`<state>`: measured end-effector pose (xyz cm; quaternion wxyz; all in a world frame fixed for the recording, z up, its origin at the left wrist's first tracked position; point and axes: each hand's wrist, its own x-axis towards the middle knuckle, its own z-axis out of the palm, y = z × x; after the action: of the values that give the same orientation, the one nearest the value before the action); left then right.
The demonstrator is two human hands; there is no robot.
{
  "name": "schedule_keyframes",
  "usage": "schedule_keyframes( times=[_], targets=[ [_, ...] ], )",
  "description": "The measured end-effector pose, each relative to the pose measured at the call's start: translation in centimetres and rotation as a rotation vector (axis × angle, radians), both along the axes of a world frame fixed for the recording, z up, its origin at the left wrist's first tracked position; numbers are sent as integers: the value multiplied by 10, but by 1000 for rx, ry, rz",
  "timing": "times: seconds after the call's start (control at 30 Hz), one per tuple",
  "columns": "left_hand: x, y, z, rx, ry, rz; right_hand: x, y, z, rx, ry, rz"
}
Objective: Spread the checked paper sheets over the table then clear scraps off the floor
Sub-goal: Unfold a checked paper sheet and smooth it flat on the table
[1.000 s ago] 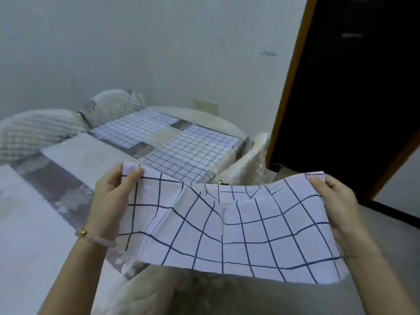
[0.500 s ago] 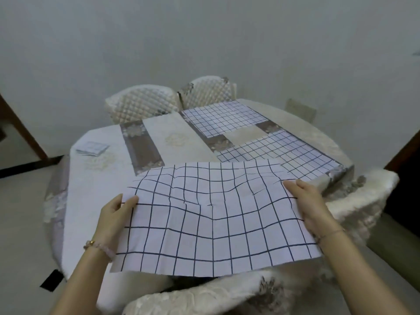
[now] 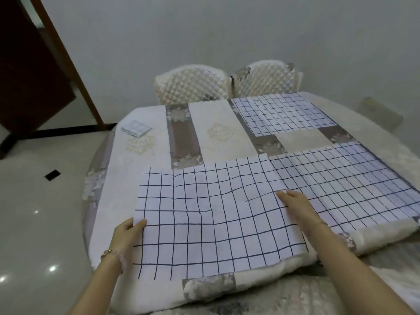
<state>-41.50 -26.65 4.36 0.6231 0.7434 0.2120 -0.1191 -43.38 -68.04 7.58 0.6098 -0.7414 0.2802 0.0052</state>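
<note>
A white checked paper sheet [image 3: 211, 214] with dark grid lines lies nearly flat on the near part of the cloth-covered table [image 3: 145, 169]. My left hand [image 3: 126, 235] pinches its left edge, thumb on top. My right hand [image 3: 295, 208] grips the sheet's right edge where it overlaps a second checked sheet [image 3: 345, 185]. A third checked sheet [image 3: 279, 114] lies at the table's far right. A small folded stack of checked paper [image 3: 136, 128] rests at the far left corner.
Two quilted chair backs [image 3: 193, 84] stand behind the table against the wall. A padded chair [image 3: 250, 301] is tucked under the near edge. A small dark scrap [image 3: 52, 175] lies on the glossy floor at left. A dark door [image 3: 29, 64] stands far left.
The sheet, held up in the air before, has come down onto the near part of the table. My view has swung left and both hands have lowered with the sheet.
</note>
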Motion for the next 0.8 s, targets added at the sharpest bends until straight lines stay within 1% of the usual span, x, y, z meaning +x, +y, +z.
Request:
schedule_keyframes(
  times=[0.17,0.3,0.43,0.53,0.67,0.8],
  targets=[
    [7,2,-23,86,46,73,31,-10,-19,-51,55,26],
    [8,-10,-29,150,79,158,45,-21,-34,-100,125,98],
    [3,-9,-34,229,110,232,47,-26,-45,-118,161,129],
    [-2,-5,-37,296,153,239,40,-25,-47,-165,173,115],
    [-11,-8,-35,360,120,235,32,-26,-54,-293,179,126],
    [-16,-20,-30,466,94,245,30,-26,-58,-333,154,114]
  ],
)
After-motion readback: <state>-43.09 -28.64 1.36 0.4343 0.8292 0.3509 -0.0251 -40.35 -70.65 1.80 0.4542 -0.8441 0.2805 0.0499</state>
